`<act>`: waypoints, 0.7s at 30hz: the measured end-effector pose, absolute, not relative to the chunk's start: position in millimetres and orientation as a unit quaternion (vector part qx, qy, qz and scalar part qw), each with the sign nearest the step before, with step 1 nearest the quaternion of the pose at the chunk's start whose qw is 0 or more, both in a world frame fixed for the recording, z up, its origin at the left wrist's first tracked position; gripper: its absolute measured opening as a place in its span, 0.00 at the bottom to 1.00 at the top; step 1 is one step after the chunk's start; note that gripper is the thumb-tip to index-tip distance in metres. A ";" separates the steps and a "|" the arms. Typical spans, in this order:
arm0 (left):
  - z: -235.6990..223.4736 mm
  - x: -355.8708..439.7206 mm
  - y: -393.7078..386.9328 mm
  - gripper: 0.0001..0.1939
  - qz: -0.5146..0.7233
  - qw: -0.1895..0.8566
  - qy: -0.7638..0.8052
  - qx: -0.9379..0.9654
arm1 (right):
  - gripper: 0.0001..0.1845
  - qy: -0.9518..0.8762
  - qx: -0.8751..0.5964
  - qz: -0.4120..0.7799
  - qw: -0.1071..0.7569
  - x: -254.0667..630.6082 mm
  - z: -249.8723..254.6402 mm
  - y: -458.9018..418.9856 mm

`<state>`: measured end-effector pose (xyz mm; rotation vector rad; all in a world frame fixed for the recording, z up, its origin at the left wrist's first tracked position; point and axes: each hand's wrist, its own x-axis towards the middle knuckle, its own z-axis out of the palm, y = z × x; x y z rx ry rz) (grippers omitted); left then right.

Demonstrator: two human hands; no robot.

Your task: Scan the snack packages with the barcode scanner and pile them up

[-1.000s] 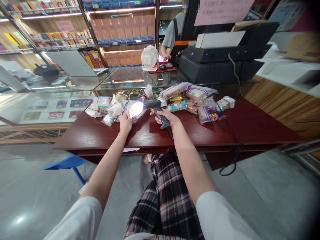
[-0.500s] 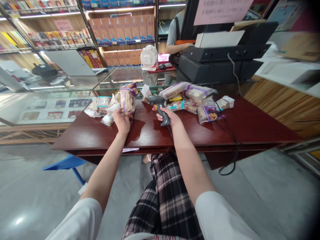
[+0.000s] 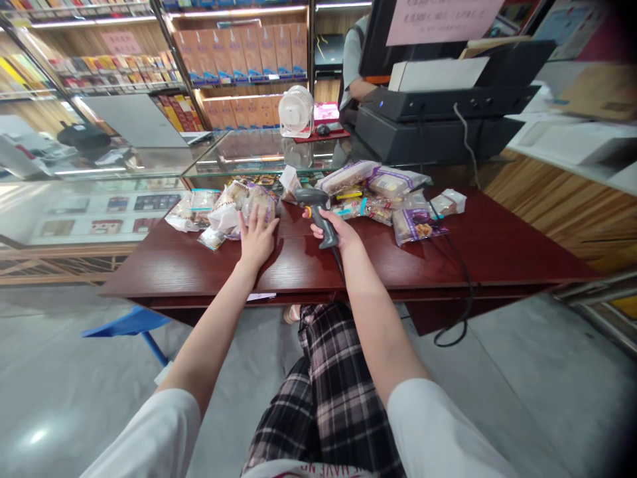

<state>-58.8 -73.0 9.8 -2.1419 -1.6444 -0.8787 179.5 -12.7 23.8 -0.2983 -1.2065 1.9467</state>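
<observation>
At the table (image 3: 298,275), my left hand (image 3: 257,247) splays over a packet (image 3: 267,199); my right hand (image 3: 342,230) grips a scanner (image 3: 321,218). My shirt (image 3: 328,473) reads "HAVE".

Your L hand (image 3: 257,240) hides pt of a bag (image 3: 263,201) at 10 o'clock; print illegible. Co-worker (image 3: 353,60), 12–1 o'clock: mostly behind monitor (image 3: 374,43), hand n/v. Pink sign (image 3: 442,20), 1 o'clock: top cut off, txt blurry. Your R sleeve (image 3: 438,428), 5 o'clock: cut by btm edge.
</observation>
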 end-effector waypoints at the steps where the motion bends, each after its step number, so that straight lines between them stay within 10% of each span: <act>1: 8.9 -57.1 -72.6 0.23 -0.289 0.145 -0.558 -0.764 | 0.12 -0.477 -0.122 0.771 0.404 179.6 23.2 -12.2; 21: 6.6 -57.1 -68.9 0.26 -0.258 0.151 -0.631 -0.716 | 0.16 -0.370 -0.197 0.783 0.460 180.9 27.8 -6.3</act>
